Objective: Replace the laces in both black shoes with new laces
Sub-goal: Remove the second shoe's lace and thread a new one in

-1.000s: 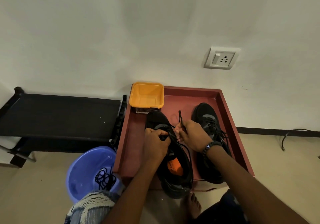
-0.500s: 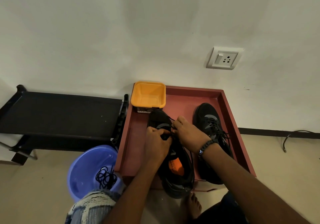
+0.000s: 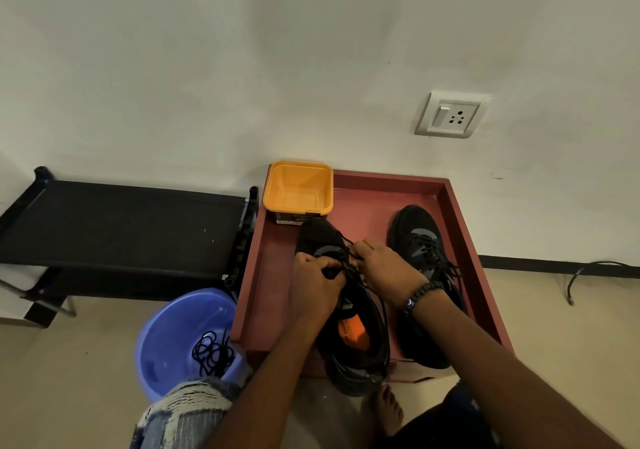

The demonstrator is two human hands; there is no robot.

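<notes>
So both hands are working low on the near shoe's eyelets: left hand (image 3: 317, 284) is curled tight, pinching the black lace (image 3: 346, 262) against the tongue area, and right hand (image 3: 384, 268) is also closed, thumb and fingertips nipping a lace end right beside it. The lace is thin, limp cord, so it looks best held near the tip, where it is stiff enough to poke through a hole; gripped further back it would likely buckle. Near shoe (image 3: 349, 330) sits in the red tray (image 3: 465, 226), heel hanging over the front edge, light and soft-sided, likely to shift unless pinned. Second shoe (image 3: 420, 240) lies beside it, already laced. A loose lace bundle (image 3: 211, 353) sits in the blue tub (image 3: 162, 337), the orange tub (image 3: 298, 185) at the tray's far corner.
</notes>
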